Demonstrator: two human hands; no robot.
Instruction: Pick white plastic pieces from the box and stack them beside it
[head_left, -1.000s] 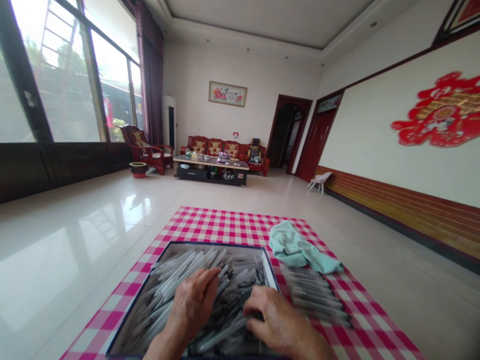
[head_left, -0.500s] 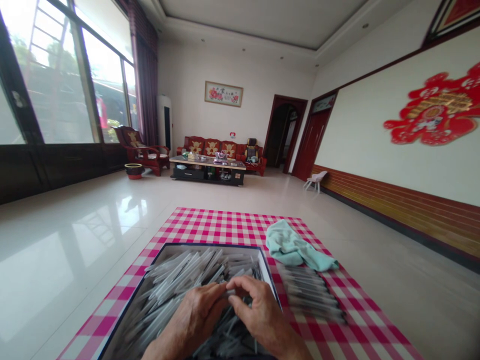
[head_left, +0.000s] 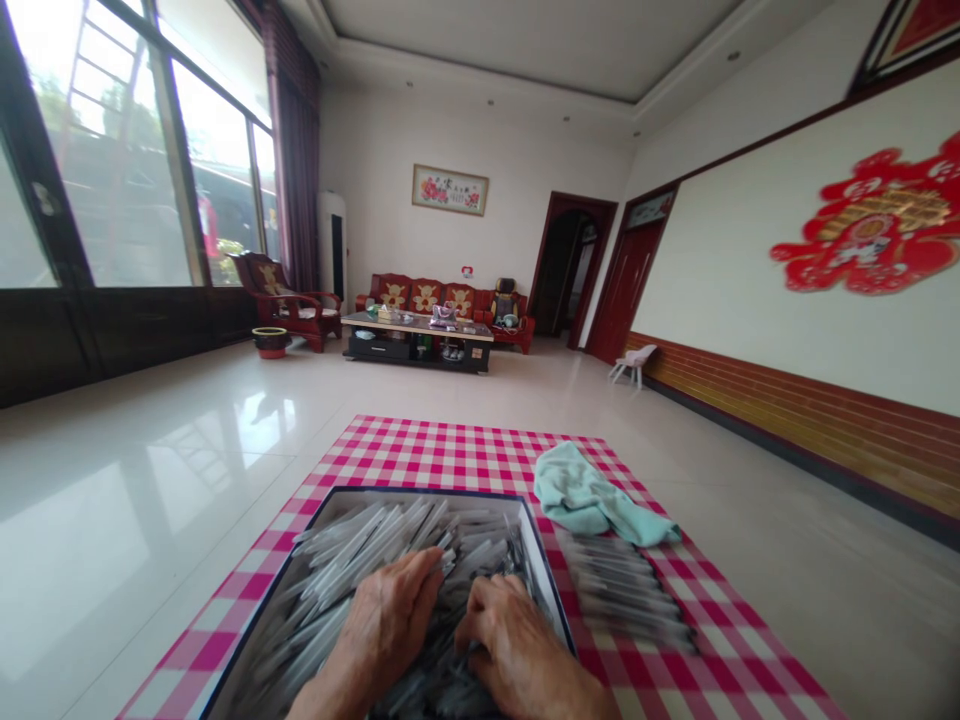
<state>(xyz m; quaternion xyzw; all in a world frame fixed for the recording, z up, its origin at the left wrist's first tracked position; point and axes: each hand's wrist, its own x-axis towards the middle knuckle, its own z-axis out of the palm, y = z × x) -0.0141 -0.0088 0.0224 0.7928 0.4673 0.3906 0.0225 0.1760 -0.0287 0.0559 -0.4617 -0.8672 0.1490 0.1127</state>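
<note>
A shallow white box with a dark blue rim (head_left: pixel 551 570) holds a loose heap of translucent pen barrels (head_left: pixel 367 545), with darker pieces mixed in. My left hand (head_left: pixel 394 605) is closed above the heap, and the whitish end of a pen barrel (head_left: pixel 448 562) shows at its fingertips. Down among the dark pieces in the right part of the box, my right hand (head_left: pixel 510 630) has its fingers curled in. What those fingers grip is hidden. Beside the box on the right, a row of pens (head_left: pixel 626 590) with dark ends lies side by side, blurred.
The box stands on a pink-and-white checked tablecloth (head_left: pixel 450 450). A crumpled mint-green cloth (head_left: pixel 592 495) lies beyond the row of pens. Farther off on the tiled floor are a low coffee table (head_left: pixel 416 345), a wooden sofa (head_left: pixel 424 290) and a small chair (head_left: pixel 634 362).
My hands were together over the box and have come apart. The right hand has dropped into the heap; the left has shifted slightly left with the barrel at its fingertips.
</note>
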